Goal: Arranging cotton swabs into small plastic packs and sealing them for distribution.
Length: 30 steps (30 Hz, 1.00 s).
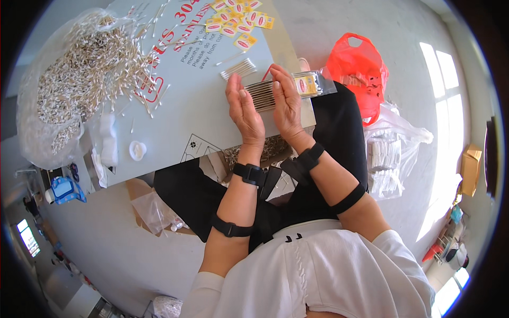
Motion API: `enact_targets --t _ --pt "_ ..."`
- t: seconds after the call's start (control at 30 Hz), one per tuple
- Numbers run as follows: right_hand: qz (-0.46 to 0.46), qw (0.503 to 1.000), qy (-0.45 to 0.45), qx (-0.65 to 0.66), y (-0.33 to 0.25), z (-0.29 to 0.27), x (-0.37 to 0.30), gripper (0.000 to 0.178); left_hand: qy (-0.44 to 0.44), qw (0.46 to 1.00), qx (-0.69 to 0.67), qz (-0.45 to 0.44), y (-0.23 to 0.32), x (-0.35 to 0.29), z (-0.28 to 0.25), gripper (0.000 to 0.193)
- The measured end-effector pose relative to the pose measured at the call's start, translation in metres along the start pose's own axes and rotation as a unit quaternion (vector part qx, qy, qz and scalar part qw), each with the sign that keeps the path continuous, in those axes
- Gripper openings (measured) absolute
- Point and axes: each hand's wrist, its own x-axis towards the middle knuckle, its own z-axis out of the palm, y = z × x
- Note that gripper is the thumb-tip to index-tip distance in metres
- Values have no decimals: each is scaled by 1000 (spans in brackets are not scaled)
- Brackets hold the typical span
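Observation:
A flat row of cotton swabs (260, 96) in a clear plastic sleeve with a yellow label (305, 85) lies near the table's right edge. My left hand (245, 112) is at the row's left end, fingers stretched out and palm turned inward. Across the middle of the row is my right hand (288, 103), its fingers also straight and touching the sleeve. Both hands look open; whether they press on the swabs is hidden. Just beyond my left fingertips lies a small loose row of swabs (239, 69).
A big clear bag (32, 100) spills a heap of cotton swabs (87, 74) at left. Yellow-and-white labels (238, 18) lie scattered at the far side. A small white cup (137, 150) stands near the front edge. To the right hang a red plastic bag (354, 58) and a clear bag of packs (384, 153).

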Motion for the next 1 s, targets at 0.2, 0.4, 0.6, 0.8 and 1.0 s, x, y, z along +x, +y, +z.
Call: enact_targets --t 0.2,0.4,0.6,0.8,1.0 --pt "3 995 -53 -81 -9 -23 14 31 -28 997 67 23 7 2 -4 51" --pt "-165 870 -275 -374 -22 -72 36 55 -262 823 479 160 26 3 -33 67" --pt "-219 801 -329 -449 -4 -71 31 60 -298 748 575 144 21 -4 -29 76" --pt "-266 796 -297 -455 9 -73 27 56 -296 738 588 147 21 -5 -26 77" --pt "-121 863 -162 -464 5 -96 33 54 -305 736 591 129 19 -6 -27 78"
